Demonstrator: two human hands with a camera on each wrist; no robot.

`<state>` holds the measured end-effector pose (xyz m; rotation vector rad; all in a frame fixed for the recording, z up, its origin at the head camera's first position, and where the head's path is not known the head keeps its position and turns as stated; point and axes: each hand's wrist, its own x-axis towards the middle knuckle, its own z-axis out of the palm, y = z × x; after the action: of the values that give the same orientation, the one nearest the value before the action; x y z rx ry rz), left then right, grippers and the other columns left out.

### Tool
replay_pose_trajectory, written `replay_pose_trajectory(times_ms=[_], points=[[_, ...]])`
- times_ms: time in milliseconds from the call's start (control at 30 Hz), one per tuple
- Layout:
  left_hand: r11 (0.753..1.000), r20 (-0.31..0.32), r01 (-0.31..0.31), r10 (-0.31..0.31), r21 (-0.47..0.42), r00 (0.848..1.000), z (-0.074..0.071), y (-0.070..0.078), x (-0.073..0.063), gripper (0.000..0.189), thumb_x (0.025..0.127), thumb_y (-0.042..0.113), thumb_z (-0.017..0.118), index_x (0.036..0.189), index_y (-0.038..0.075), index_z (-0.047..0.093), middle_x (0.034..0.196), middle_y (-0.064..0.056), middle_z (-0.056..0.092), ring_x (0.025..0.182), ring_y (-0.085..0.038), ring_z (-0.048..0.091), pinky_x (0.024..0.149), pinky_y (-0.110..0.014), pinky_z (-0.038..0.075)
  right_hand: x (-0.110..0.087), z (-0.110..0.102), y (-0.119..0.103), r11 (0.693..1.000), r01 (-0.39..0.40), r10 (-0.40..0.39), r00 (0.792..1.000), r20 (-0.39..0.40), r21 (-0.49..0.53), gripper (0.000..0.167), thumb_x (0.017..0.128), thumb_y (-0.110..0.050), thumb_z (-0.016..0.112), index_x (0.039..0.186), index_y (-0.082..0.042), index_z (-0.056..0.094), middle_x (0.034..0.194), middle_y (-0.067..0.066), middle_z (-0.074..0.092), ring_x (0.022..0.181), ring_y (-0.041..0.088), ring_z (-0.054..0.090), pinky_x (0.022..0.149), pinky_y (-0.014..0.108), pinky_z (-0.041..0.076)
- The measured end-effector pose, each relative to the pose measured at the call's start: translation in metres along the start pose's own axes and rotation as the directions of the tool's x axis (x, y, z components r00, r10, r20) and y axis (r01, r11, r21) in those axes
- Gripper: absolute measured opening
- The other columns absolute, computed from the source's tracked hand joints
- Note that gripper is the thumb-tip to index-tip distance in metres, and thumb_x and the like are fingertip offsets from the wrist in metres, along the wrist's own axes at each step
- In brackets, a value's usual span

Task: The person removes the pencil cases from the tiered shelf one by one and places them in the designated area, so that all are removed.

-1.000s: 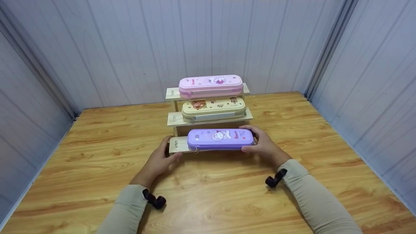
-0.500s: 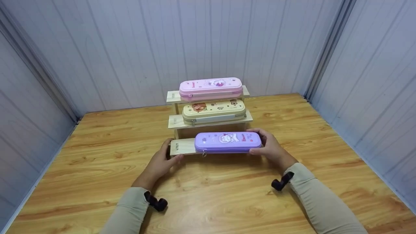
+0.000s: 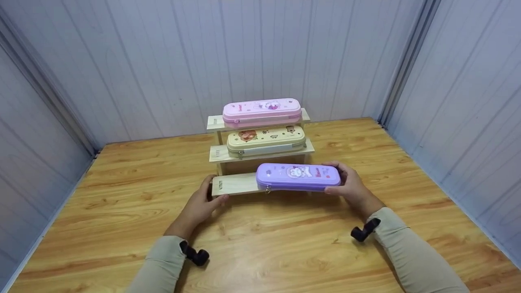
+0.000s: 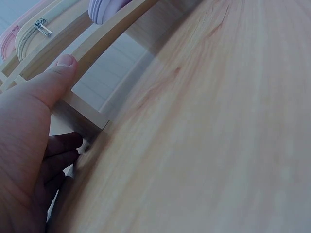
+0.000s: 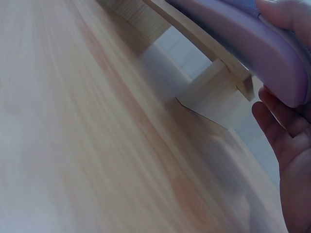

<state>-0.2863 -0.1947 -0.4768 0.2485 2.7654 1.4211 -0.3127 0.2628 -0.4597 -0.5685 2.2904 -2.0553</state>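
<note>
A purple pencil case (image 3: pixel 299 177) with a cartoon lid lies over the right part of the lowest board of a stepped wooden stand (image 3: pixel 238 184), its right end jutting past the board. My right hand (image 3: pixel 353 188) grips that end, thumb in front and fingers behind. Whether the case touches the board I cannot tell. At the board's left end my left hand (image 3: pixel 198 206) holds the stand; in the left wrist view the thumb (image 4: pixel 60 73) presses the board's front edge, while the other fingers curl beside the leg. The right wrist view shows the purple case's (image 5: pixel 272 63) underside.
On the middle step sits a yellow pencil case (image 3: pixel 266 141) with bear pictures. A pink pencil case (image 3: pixel 261 113) occupies the top step. The stand is on a wood-grain table (image 3: pixel 260 248), with pale panel walls (image 3: pixel 260 49) behind and at both sides.
The right hand and the purple pencil case have shifted rightward together, uncovering more of the lowest board. My left hand keeps its hold on the stand's left end.
</note>
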Motion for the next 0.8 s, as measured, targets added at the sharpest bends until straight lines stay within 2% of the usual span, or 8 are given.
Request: replay_pose_trajectory(times_ms=[133, 300, 533, 800], points=[[1.000, 0.002, 0.005, -0.005, -0.006, 1.000, -0.001, 0.000, 0.000, 0.096, 0.088, 0.061, 0.070, 0.159, 0.016, 0.023, 0.154, -0.018, 0.043, 0.142, -0.034, 0.040, 0.116, -0.053, 0.029, -0.006, -0.008, -0.002, 0.998, -0.022, 0.024, 0.999, -0.025, 0.057, 0.080, 0.074, 0.003, 0.084, 0.144, 0.000, 0.045, 0.141, 0.015, 0.050, 0.127, 0.029, 0.049, 0.103, 0.027, 0.046], [1.000, -0.003, 0.004, -0.004, -0.006, 1.000, -0.001, 0.001, 0.000, 0.094, 0.089, 0.059, 0.071, 0.159, 0.016, 0.024, 0.153, -0.018, 0.044, 0.141, -0.033, 0.041, 0.116, -0.053, 0.030, -0.015, -0.016, -0.004, 0.994, -0.001, 0.005, 0.999, -0.041, 0.107, 0.075, 0.075, 0.007, 0.081, 0.142, -0.004, 0.048, 0.142, 0.016, 0.049, 0.127, 0.030, 0.050, 0.103, 0.030, 0.046], [0.999, -0.001, -0.035, 0.035, -0.032, 0.999, 0.000, 0.000, 0.001, 0.087, 0.093, 0.046, 0.073, 0.158, 0.013, 0.026, 0.146, -0.017, 0.051, 0.134, -0.032, 0.049, 0.113, -0.050, 0.035, -0.025, -0.027, -0.002, 0.995, 0.038, -0.033, 0.998, -0.060, 0.094, 0.079, 0.071, 0.013, 0.078, 0.142, 0.010, 0.042, 0.136, 0.014, 0.054, 0.121, 0.025, 0.053, 0.098, 0.027, 0.048], [0.998, -0.010, -0.049, 0.049, -0.032, 0.999, 0.001, 0.000, 0.001, 0.086, 0.092, 0.044, 0.074, 0.158, 0.013, 0.026, 0.144, -0.018, 0.053, 0.132, -0.032, 0.050, 0.112, -0.050, 0.035, -0.034, -0.042, 0.000, 0.998, 0.030, -0.027, 0.997, -0.072, 0.047, 0.072, 0.075, 0.010, 0.077, 0.141, -0.003, 0.050, 0.140, 0.015, 0.050, 0.124, 0.026, 0.051, 0.099, 0.026, 0.047]])
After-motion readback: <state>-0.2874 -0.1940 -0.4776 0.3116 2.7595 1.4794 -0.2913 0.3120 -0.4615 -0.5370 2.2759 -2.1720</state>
